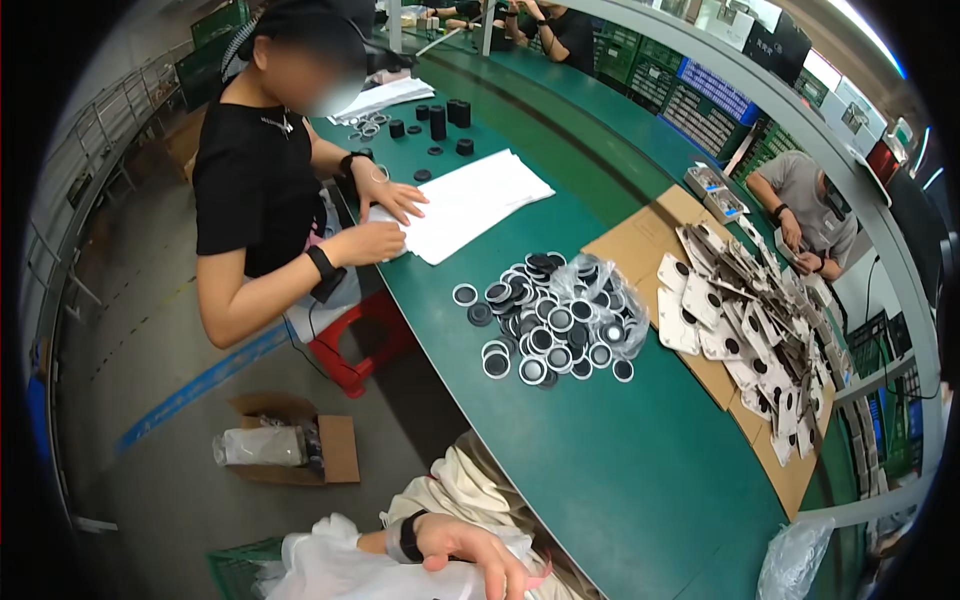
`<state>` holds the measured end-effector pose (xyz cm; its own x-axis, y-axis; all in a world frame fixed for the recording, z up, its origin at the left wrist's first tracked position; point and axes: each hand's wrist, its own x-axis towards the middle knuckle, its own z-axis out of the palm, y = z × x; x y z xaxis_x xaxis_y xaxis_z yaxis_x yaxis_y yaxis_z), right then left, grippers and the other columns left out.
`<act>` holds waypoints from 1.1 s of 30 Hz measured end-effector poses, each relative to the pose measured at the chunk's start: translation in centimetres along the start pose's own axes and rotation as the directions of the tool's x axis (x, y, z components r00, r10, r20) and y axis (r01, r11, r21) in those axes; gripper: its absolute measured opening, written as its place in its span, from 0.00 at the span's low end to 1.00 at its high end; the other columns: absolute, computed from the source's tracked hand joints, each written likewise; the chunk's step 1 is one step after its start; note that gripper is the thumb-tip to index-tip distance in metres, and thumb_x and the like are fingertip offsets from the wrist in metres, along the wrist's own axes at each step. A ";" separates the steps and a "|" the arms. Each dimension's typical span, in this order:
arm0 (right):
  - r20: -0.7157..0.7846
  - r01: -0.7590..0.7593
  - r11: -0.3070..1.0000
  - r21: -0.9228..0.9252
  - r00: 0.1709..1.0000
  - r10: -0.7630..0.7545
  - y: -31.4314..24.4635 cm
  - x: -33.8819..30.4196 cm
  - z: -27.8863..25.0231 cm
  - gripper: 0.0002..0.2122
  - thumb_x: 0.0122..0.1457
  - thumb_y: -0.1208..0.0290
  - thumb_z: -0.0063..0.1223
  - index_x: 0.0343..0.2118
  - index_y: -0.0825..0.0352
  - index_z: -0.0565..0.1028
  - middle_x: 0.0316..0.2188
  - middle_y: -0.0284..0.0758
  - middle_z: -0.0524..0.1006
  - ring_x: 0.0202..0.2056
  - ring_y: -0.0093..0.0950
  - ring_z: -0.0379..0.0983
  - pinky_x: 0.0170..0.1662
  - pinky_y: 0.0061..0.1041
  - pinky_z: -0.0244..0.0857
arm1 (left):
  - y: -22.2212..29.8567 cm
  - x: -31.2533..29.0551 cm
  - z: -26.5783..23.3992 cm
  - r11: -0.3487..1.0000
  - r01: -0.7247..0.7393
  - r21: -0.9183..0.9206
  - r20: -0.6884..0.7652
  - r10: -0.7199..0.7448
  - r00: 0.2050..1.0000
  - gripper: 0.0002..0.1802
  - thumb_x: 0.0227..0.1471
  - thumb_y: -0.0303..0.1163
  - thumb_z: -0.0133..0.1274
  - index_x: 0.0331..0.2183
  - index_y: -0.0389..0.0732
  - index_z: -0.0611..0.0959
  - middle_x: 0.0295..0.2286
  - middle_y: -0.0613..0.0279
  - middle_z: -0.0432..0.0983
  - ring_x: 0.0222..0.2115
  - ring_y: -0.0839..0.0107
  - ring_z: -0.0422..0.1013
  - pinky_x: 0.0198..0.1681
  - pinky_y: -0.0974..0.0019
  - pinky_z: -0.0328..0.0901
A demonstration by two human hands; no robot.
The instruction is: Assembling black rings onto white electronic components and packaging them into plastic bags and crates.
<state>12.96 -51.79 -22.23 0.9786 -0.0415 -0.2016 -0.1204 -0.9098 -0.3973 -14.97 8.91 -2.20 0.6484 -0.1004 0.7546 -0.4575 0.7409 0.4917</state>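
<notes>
My left hand (468, 552), with a dark band at its wrist, hangs over a white plastic bag (330, 562) at the lower edge. Its thumb stands apart from the half-bent fingers, and I see nothing held between them. The fingertips reach the picture's edge. A small pinkish-red strip (541, 577) shows beside the fingers; I cannot make out what it is. My right hand is out of the picture. On the green table ahead lies a heap of round black discs with pale rims (540, 330), partly under a clear plastic bag (625, 320).
A person in black presses on white paper sheets (480, 205) at the left. White flat plates with black discs (740, 340) are piled on cardboard (640, 240). Another person works beyond them. An open carton (340, 450) and red stool (350, 360) stand on the floor.
</notes>
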 end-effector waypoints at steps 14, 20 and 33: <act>0.209 -0.101 0.990 -0.100 0.971 0.120 10.9 -13.7 6.2 0.15 0.49 0.57 0.57 0.31 0.65 0.79 0.25 0.36 0.78 0.28 0.28 0.71 0.34 0.29 0.66 | 8.2 5.0 5.2 0.938 -0.175 0.298 0.555 -0.021 0.832 0.27 0.56 0.52 0.44 0.42 0.37 0.77 0.39 0.53 0.72 0.38 0.57 0.69 0.39 0.60 0.61; 0.191 0.098 0.995 -0.006 0.977 -0.095 1.6 -0.2 12.5 0.15 0.49 0.57 0.57 0.32 0.65 0.79 0.26 0.37 0.78 0.29 0.29 0.71 0.34 0.29 0.66 | 0.7 9.3 3.0 0.946 -0.136 -0.295 0.630 0.300 0.716 0.27 0.55 0.52 0.45 0.43 0.39 0.77 0.41 0.54 0.73 0.40 0.57 0.70 0.41 0.60 0.62; 0.442 0.288 0.957 0.019 0.857 -0.266 -9.7 3.8 21.7 0.14 0.50 0.57 0.55 0.33 0.63 0.79 0.28 0.37 0.78 0.30 0.30 0.73 0.35 0.30 0.67 | -2.0 13.0 3.4 0.787 -0.369 -0.494 0.709 0.610 0.353 0.33 0.53 0.57 0.44 0.46 0.38 0.75 0.46 0.49 0.70 0.46 0.51 0.67 0.48 0.52 0.57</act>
<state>14.27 -34.12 -38.54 0.7968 0.3893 -0.4622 0.1632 -0.8751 -0.4556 -7.70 3.85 8.15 -0.4815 -0.0540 0.8748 -0.2989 0.9484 -0.1060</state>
